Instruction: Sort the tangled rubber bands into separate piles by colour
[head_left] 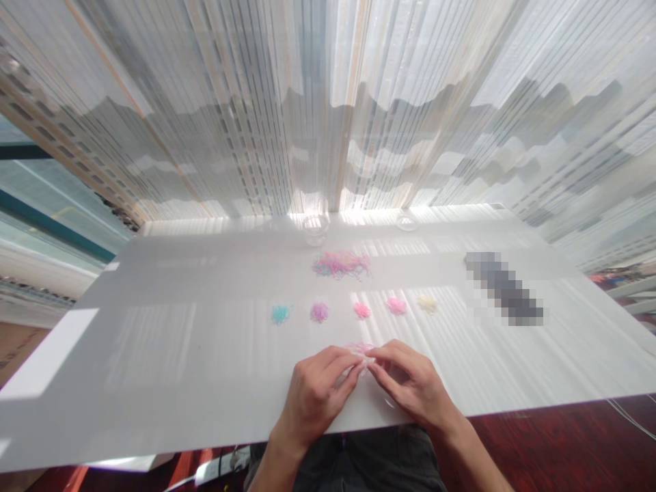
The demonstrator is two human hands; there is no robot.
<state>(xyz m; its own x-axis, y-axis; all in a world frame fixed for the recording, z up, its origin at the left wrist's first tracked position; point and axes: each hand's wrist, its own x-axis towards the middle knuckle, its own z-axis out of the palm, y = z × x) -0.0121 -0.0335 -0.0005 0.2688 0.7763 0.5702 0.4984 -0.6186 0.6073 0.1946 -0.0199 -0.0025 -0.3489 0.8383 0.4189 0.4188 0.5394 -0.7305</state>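
At the table's near edge, my left hand and my right hand meet, their thumbs and forefingers pinched together. Between the fingertips are thin pink strands that look like small rubber bands; the fingers partly hide them. Beyond my hands lies a row of small sorted heaps: turquoise bands, purple bands, hot pink bands, light pink bands and pale yellow bands. Farther back spreads a larger mixed pile of bands, mostly pink, purple and turquoise.
A clear round container and a clear shallow lid or dish stand at the back of the white table. A pixelated dark object lies on the right. Striped curtains hang behind. A power strip is below the front edge.
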